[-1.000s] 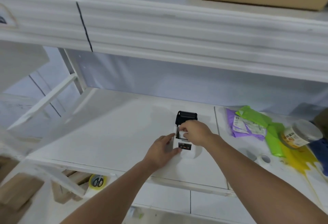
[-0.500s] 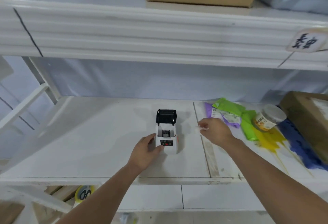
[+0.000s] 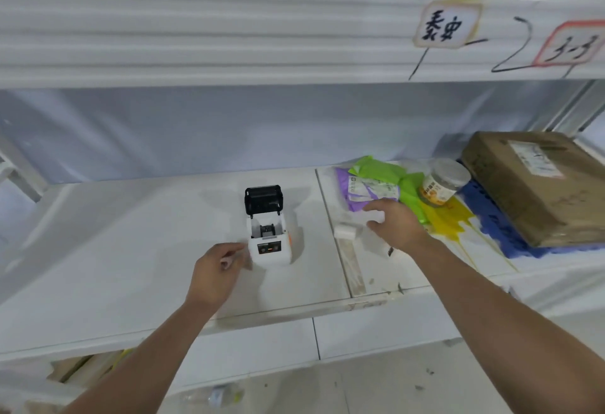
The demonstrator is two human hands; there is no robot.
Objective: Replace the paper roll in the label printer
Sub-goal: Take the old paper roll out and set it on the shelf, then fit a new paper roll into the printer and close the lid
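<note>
White printer — left fingers beside

The label printer has a smooth, glossy white plastic body and a raised lid of matt black plastic. It stands on a shelf with a smooth, white-painted surface, faintly sheened, chipped and rough along the seam between its 2 panels. The bags look like thin, slick plastic film in green and purple. The jar is clear, glossy plastic with a paper label. The box is matt brown cardboard.
</note>
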